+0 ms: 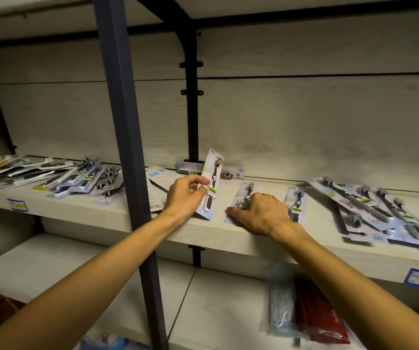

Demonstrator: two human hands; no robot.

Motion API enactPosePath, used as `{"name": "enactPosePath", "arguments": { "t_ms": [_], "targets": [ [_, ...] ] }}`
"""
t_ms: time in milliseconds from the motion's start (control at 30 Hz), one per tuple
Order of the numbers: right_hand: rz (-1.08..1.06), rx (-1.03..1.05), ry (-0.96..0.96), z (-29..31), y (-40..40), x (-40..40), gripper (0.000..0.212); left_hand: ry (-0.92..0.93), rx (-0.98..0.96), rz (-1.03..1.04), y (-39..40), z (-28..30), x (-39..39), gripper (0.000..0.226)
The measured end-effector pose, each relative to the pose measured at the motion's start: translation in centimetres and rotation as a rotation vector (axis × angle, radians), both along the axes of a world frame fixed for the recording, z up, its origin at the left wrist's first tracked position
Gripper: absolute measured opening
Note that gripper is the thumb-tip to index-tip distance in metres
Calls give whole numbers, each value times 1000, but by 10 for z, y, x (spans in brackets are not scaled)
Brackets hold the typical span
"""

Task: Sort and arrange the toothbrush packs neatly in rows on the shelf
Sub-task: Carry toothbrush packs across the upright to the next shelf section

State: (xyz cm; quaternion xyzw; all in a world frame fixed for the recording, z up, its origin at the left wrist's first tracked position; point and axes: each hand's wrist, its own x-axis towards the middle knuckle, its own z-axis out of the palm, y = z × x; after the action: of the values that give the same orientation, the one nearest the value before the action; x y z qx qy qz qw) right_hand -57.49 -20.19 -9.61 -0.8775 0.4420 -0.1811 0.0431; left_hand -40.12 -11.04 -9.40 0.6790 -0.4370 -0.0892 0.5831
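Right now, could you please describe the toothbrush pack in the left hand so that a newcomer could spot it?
Find the dark upright post crossing the middle shelf. Just right of it, the left hand pinches one toothbrush pack. It alone stands tilted up off the board, while its neighbours lie flat, including the pack under the right hand.

One toothbrush pack (209, 184) stands tilted upright on the shelf (228, 238). Two flat packs (244, 195) lie side by side right of it. Loose piles sit far left (59, 179) and far right (385, 213), overlapping, blurred.
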Motion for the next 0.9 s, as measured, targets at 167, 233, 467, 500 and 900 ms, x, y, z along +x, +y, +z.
{"name": "enactPosePath", "arguments": {
  "t_ms": [167,233,467,500,900],
  "targets": [
    [-113,33,-106,6,8,-5,32,-14,-28,-42,17,4,4,22],
    [-131,89,-168,7,11,-8,31,-8,-28,-60,23,6,5,23],
    [-75,-25,-684,8,38,-20,28,-23,-140,-236,57,13,1,29],
    [-38,-56,-785,8,45,-21,31,-44,-150,-273,64,15,0,31],
    [245,-237,-1179,1,182,29,48,-219,-401,-276,186,7,30,43]
  ]
}}
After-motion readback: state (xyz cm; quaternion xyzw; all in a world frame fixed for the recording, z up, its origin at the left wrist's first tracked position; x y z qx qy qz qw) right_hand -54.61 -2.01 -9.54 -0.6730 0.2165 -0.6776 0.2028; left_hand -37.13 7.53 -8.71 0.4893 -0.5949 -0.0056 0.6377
